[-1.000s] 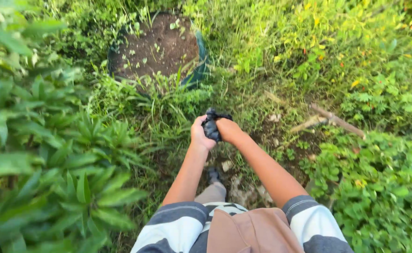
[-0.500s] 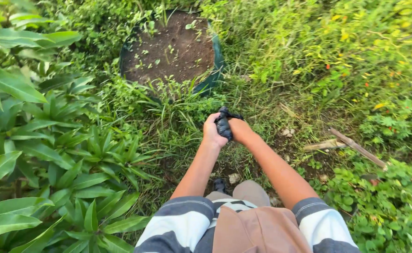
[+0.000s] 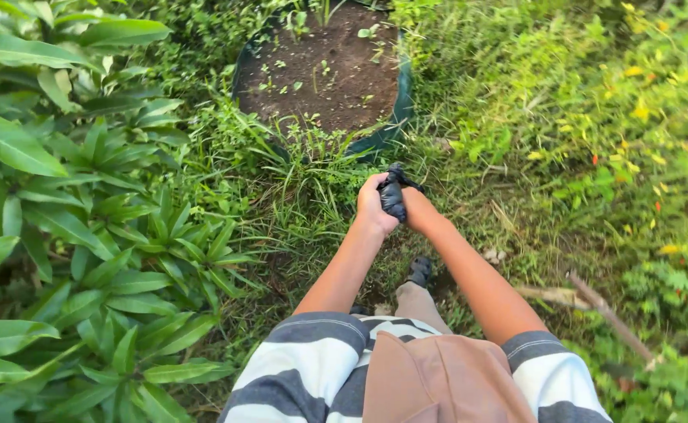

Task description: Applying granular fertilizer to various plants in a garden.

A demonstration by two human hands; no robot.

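Both hands closed on a small black bag (image 3: 393, 197), left hand (image 3: 373, 205) and right hand (image 3: 419, 210) touching, held over the grass (image 3: 297, 196) just short of the soil-filled round planter (image 3: 401, 94). Broad-leaf plants (image 3: 85, 235) nearby.

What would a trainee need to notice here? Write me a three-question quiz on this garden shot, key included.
1. True or false: both hands grip the small black bag.
2. What fills the round green-rimmed planter ahead of the hands?
A. water
B. dark soil with small sprouts
C. gravel
3. On which side of the person do the broad-leaved plants grow?

Key
1. True: the left hand and right hand close on the small black bag between them.
2. B: the round green-rimmed planter holds dark soil with small sprouts.
3. The person's left: the broad-leaved plants fill that side.
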